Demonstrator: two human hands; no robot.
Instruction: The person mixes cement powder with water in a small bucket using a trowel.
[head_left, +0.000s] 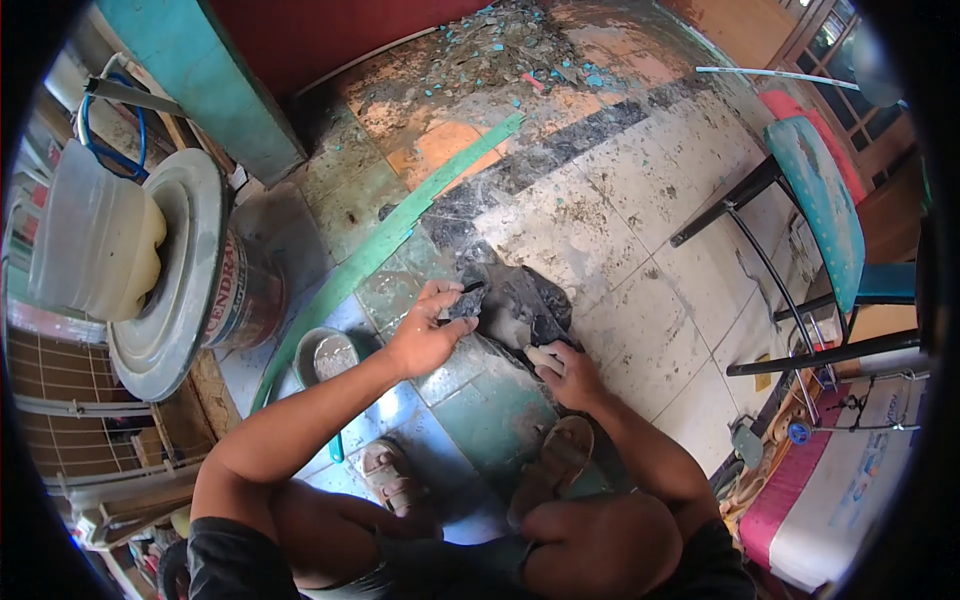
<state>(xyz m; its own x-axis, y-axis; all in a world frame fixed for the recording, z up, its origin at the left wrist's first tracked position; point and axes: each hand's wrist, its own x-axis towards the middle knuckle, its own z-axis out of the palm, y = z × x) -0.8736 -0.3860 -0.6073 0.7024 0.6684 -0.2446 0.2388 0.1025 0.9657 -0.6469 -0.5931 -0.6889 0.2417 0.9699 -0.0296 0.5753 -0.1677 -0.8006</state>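
In front of my feet, a crumpled black plastic bag (545, 300) with grey powder showing in its mouth rests on the tiles. My left hand (430, 335) pinches the bag's near left edge between thumb and fingers and holds it up. At the bag's near right side, my right hand (568, 378) is wrapped round a pale-handled tool (543, 357); its far end reaches toward the bag and I cannot make out its kind. Left of my left forearm stands a round dipper (328, 357) with a greyish content and a green handle.
A long green strip (400, 222) lies across the floor. Broken rubble (500, 50) is heaped by the red wall. A lidded paint bucket (245, 285) bears a plastic container (95, 235) at left. A chair (820, 215) lies tipped at right, above a white-and-pink box (850, 490).
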